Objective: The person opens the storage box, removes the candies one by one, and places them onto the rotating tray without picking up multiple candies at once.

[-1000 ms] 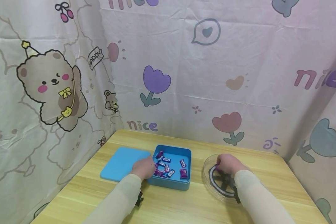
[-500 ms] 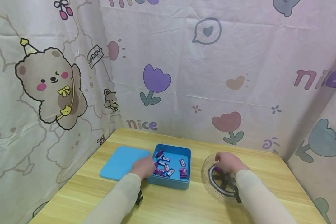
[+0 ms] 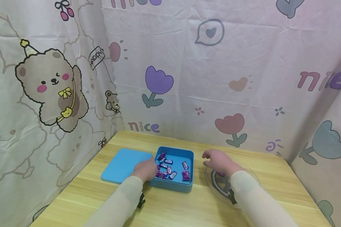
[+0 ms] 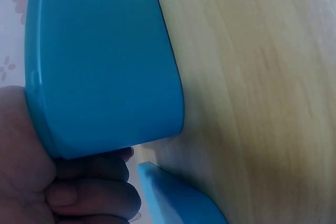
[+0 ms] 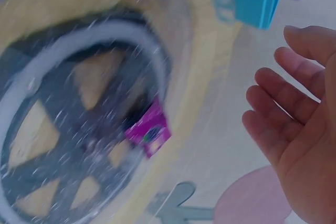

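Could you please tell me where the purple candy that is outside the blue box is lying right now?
In the head view the purple candy lies in the clear plate on the table's right side, under the right hand.

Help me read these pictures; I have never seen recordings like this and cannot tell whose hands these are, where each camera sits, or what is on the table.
A person works with bare hands, wearing three cameras. The wide picture comes from the head; the close ones come from each wrist. On the wooden table stand a blue box holding wrapped candies, its flat blue lid beside it, and a clear plate with one purple candy. The left hand grips the box's left wall. The right hand is open and empty, between plate and box.
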`<control>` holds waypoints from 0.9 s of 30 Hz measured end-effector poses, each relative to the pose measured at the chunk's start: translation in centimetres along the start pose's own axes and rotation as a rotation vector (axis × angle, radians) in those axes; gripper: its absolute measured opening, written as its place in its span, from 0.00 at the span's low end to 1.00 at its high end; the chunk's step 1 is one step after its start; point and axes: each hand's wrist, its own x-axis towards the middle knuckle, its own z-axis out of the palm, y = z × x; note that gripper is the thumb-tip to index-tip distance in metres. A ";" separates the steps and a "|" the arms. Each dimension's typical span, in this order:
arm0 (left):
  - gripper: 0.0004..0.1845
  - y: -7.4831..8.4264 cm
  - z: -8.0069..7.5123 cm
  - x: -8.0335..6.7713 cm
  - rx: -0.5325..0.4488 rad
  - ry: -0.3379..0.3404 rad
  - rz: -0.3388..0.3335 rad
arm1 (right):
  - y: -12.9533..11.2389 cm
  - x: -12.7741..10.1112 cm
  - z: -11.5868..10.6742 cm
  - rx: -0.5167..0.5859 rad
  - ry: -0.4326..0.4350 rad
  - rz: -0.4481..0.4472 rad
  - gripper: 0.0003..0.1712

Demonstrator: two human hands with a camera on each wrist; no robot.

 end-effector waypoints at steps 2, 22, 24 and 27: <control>0.29 0.0 0.0 -0.1 0.002 -0.001 0.002 | -0.8 0.2 0.1 0.002 0.001 -0.015 0.15; 0.29 -0.1 -0.1 0.0 0.003 -0.019 0.009 | -6.5 1.7 2.4 -0.039 -0.079 -0.172 0.16; 0.29 -0.1 -0.1 0.0 -0.001 -0.022 0.010 | -6.8 1.8 2.6 -0.039 -0.097 -0.162 0.17; 0.29 -0.1 -0.1 0.1 -0.001 -0.027 0.009 | -7.1 1.9 3.0 -0.049 -0.128 -0.152 0.18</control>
